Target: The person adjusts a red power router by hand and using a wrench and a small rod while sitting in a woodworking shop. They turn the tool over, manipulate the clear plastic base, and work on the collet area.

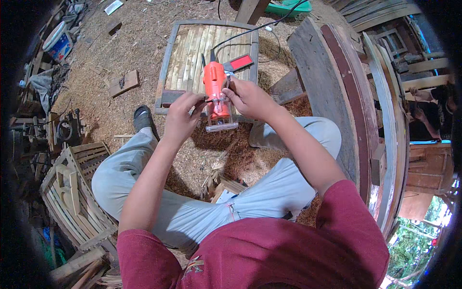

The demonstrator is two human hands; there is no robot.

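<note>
An orange trim router [214, 84] with a clear plastic base [222, 127] lies at the near edge of a low slatted wooden stand [185, 58], its base end toward me and its cord end away. My left hand [184, 113] pinches at the left side of the base, its fingertips closed there. From the right, my right hand [250, 100] is closed on the router by the base, thumb and fingers around a small part partly hidden by them. Beyond my right hand lies a dark flat piece with a red inset [240, 62].
A black cord [260, 28] runs from the router to the upper right. Long planks [332, 86] stand along my right. A slatted wooden crate [82, 192] sits at my left. Wood shavings [159, 43] cover the ground, with a small board [124, 83] and a white bucket [57, 38].
</note>
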